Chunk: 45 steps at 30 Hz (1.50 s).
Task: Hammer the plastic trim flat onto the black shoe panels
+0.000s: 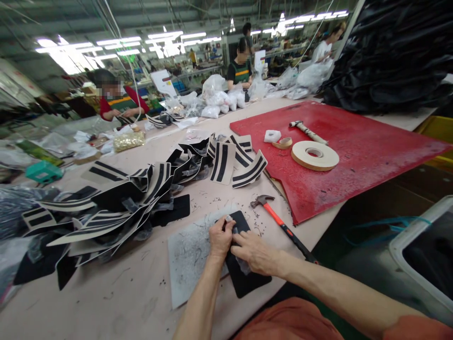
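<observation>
My left hand (220, 237) is closed in a fist on a small tool; only its pale round end (229, 218) shows above the thumb. Close beside it, my right hand (255, 251) rests with curled fingers on a black fabric panel (249, 283). What those fingertips pinch is hidden. A bit of clear plastic film (242, 265) lies on the panel under this hand. Beneath the panel's left side is a grey-white board (187, 257) strewn with dark scraps. To the right lies a claw hammer (279, 222) with a red and black handle.
Striped black-and-cream pieces (116, 212) are heaped on the left. A red sheet (371, 141) at right bears a tape roll (314, 156) and a wrapped tool (307, 132). Plastic bags (219, 97) stand farther back. Co-workers sit across the table. A white-rimmed bin (399, 245) stands at right.
</observation>
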Motion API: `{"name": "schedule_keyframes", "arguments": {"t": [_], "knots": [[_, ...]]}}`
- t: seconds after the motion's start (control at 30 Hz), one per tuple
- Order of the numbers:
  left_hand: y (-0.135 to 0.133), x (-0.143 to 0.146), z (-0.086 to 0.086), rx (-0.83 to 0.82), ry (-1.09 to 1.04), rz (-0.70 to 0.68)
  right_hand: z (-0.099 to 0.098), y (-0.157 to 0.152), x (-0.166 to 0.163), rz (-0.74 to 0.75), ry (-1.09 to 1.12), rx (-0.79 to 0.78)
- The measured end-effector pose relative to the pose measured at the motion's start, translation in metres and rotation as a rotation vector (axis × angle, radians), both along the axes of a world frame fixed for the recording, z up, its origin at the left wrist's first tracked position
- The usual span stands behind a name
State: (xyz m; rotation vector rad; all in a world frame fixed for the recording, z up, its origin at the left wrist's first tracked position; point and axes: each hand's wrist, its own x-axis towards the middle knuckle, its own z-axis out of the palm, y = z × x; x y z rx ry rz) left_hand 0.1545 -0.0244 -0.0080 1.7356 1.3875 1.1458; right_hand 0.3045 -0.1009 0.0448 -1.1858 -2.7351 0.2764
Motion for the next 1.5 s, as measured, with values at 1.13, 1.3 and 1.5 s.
{"name": "schedule_keyframes", "arguments": {"t": [1.13, 1.3, 1.5], "knots": [[0.015, -0.006, -0.003, -0.222, -0.476, 0.117, 0.0, 0.002, -0.025, -0.675, 0.175, -0.331], [0.011, -0.007, -0.004, -0.198, -0.33, 0.086, -0.004, 0.004, -0.023, -0.673, 0.2, -0.313], [0.011, -0.007, -0.006, -0.158, -0.195, 0.069, -0.01, 0.004, -0.025, -0.67, 0.22, -0.317]]}}
